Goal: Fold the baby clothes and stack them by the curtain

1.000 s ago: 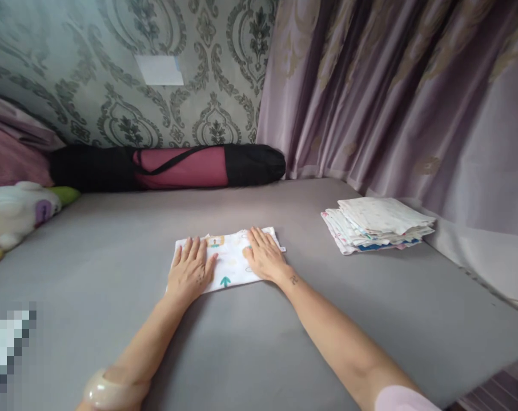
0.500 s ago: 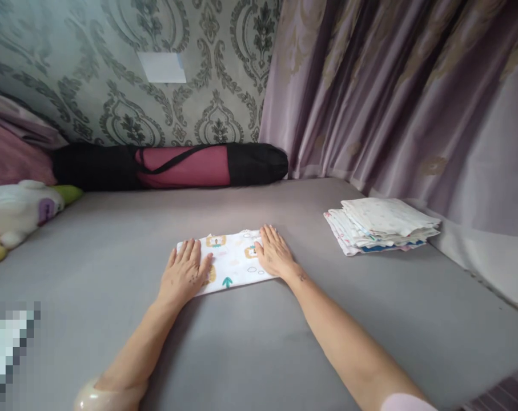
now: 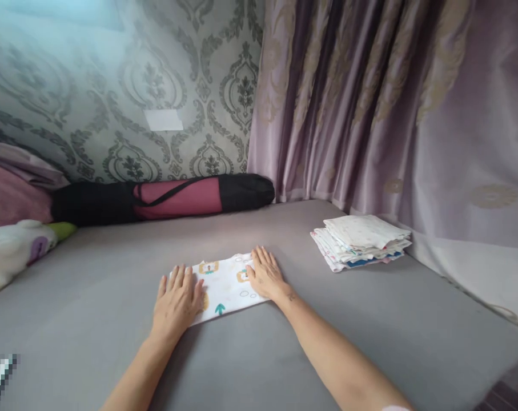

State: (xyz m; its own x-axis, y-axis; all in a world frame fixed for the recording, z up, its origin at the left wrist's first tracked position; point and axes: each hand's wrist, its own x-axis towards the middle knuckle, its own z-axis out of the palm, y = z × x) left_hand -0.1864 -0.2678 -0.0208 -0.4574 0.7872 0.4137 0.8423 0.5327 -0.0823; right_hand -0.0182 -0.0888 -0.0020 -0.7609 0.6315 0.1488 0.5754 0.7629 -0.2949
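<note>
A folded white cloth (image 3: 224, 285) printed with tan animal faces and a green arrow-like shape lies flat on the grey bed sheet (image 3: 241, 359). My left hand (image 3: 177, 302) rests palm down over its left end, fingers stretched out and the thumb pointing inward. On the right end lies my right hand (image 3: 265, 274), also flat with its fingers extended. Neither hand grips the cloth; both touch it from above. The parts of the cloth under my palms are hidden.
To the right is a stack of folded cloths (image 3: 361, 242), beside the purple curtain (image 3: 318, 114). A black and maroon tube-shaped bag (image 3: 177, 197) lies along the patterned wall (image 3: 216, 114). At the left sit a white plush toy (image 3: 10, 248) and pink fabric (image 3: 14, 191).
The camera view has tilted up, so everything sits lower in the picture. Both hands stay flat on the folded cloth at its two ends; the cloth looks the same.
</note>
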